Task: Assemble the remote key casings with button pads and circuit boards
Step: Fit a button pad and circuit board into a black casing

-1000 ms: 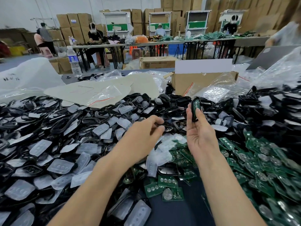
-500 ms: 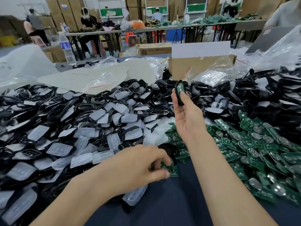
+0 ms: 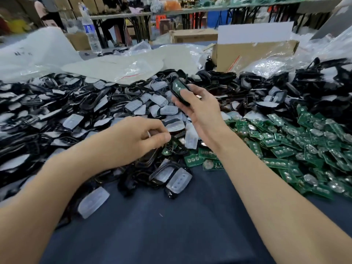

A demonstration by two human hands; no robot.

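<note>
Your right hand (image 3: 203, 111) now tips the casing (image 3: 185, 102) flat, thumb pressing its board (image 3: 178, 86); your left hand (image 3: 131, 138) curls, hold unclear; seating underway.

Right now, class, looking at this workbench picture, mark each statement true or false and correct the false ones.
1. The right hand holds a black casing with a green board inside. True.
2. The loose circuit boards are piled on the table's left side. False: they lie on the right.
3. A water bottle stands upright at the far left. True.
4. The table cover is red. False: it is dark blue.
</note>
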